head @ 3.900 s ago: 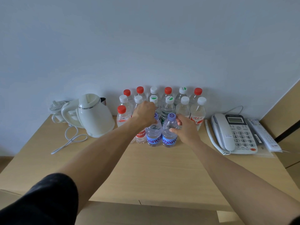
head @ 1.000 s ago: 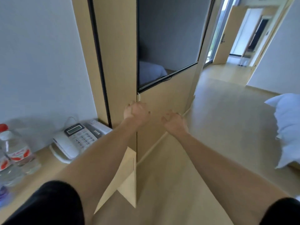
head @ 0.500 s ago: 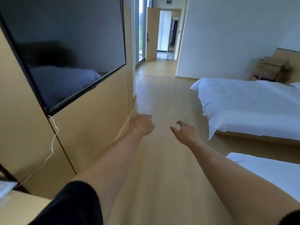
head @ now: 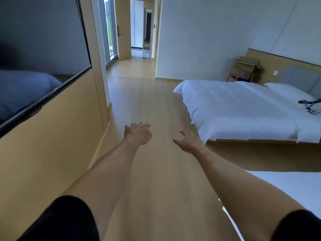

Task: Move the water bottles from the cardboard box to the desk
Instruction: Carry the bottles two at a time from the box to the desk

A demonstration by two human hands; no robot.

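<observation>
left hand, right hand, both empty, bed

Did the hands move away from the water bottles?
Yes. Earlier both hands held bottles on the desk; now the left hand and right hand are empty, out over the floor beside the bed.

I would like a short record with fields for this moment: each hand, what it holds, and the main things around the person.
left hand: open, holds nothing, held out over the floor
right hand: open, fingers spread, holds nothing
water bottles: none in view
cardboard box: brown, open, on the wooden bedside stand by the far wall
floor: light wooden floor
right side: bed with white duvet
left side: black wall screen
</observation>
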